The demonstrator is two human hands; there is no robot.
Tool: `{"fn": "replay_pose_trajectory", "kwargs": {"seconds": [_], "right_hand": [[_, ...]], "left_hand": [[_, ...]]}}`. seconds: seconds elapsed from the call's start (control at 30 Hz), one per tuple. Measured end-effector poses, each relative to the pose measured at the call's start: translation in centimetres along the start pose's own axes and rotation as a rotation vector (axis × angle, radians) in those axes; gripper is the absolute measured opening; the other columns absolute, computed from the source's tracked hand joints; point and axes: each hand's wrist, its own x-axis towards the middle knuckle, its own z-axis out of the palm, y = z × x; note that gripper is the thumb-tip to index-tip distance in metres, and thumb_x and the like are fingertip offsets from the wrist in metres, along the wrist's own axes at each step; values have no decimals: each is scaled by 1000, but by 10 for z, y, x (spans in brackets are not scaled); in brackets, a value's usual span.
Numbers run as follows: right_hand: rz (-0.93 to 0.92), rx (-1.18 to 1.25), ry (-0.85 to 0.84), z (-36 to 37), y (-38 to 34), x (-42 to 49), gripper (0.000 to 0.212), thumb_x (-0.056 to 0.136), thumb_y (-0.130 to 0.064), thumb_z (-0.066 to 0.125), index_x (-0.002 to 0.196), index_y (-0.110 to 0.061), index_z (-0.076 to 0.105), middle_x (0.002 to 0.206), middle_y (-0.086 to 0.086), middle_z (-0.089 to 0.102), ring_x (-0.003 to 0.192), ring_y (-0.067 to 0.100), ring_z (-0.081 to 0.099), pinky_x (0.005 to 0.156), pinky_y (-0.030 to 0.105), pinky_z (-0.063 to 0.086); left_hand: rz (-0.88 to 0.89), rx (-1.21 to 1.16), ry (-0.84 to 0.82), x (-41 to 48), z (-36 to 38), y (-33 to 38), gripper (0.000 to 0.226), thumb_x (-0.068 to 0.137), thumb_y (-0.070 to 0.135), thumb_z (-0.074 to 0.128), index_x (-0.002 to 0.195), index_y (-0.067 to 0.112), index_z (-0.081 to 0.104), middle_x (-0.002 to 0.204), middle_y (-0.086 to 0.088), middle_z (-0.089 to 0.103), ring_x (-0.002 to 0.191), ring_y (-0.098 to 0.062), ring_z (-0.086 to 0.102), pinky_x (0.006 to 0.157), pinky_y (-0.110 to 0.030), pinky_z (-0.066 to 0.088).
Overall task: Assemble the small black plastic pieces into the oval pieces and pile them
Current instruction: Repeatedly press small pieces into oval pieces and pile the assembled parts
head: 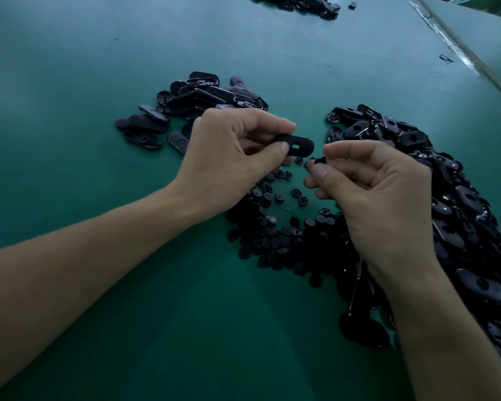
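My left hand (232,157) pinches a black oval piece (298,144) between thumb and fingers, its slotted hole facing me. Just to its right, my right hand (373,192) pinches a small black round piece (318,161) at its fingertips, a short gap from the oval. Below both hands lies a heap of small round pieces (281,227). A pile of oval pieces (203,99) sits beyond my left hand. A larger heap of oval pieces (446,198) runs down the right side.
Everything lies on a green table (99,82). Another dark pile of parts (301,2) sits at the far edge. The table's right edge (457,50) runs diagonally at top right, with a stray part (446,57) near it.
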Motion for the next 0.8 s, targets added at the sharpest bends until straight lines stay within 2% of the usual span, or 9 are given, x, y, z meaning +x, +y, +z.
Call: {"fn": "replay_pose_trajectory", "kwargs": {"seconds": [0.2,0.3,0.4,0.57,0.8], "right_hand": [[-24,20,0,-1,-1,1,19,88,-3,73,92,-21,74,77,-3,76,70,10,72,64,16,52],[-63,-51,10,-1,0,1,23,90,-4,71,97,-25,76,76,-5,74,69,6,68,65,16,52],[-68,-111,10,2,0,-1,25,89,-7,74,101,-29,72,80,-10,75,74,8,73,70,20,57],[-108,-170,14,6,-1,-4,23,86,-11,76,87,-33,71,78,-11,74,74,11,73,71,27,58],[-108,-210,58,9,1,-4,21,87,-12,76,86,-33,71,75,-11,73,72,10,70,72,28,58]], "left_hand": [[7,4,-4,0,0,1,22,87,2,70,104,15,72,89,2,76,79,-11,76,73,-22,59],[1,-3,-16,-1,0,1,22,87,1,70,104,16,72,88,2,76,79,-12,76,74,-24,60],[6,0,-28,-2,0,1,23,86,2,71,103,17,72,88,2,76,79,-12,76,76,-26,61],[63,81,-44,-4,3,4,24,85,0,72,103,16,74,87,5,76,78,-4,74,74,-19,58],[83,113,-63,-6,4,5,25,85,0,73,104,15,75,87,6,76,78,-3,74,75,-20,59]]}}
